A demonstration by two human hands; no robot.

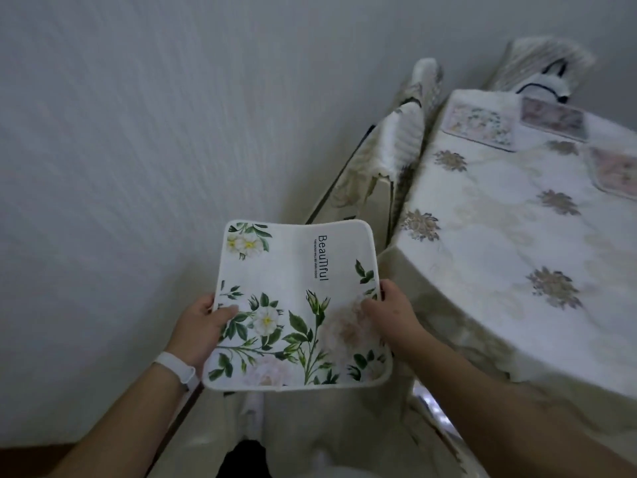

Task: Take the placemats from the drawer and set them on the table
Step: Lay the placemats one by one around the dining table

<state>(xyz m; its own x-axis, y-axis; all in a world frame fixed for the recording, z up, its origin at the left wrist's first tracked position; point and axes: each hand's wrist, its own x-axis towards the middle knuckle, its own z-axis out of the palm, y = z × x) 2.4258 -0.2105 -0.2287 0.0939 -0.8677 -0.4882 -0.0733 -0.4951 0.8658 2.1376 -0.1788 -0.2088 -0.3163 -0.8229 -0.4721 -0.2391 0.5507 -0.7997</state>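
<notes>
Both hands — left hand, right hand — pinch placemat edges.

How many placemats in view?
4. Held mat in left hand and right hand; three on table: far-left mat, far-right mat, cropped mat at right edge. More may be hidden.

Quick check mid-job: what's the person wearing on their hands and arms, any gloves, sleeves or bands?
No gloves on the left hand or the right hand. The left forearm and right forearm are bare, no sleeves in view. The only thing worn is a smooth white wristband on the left wrist.
</notes>
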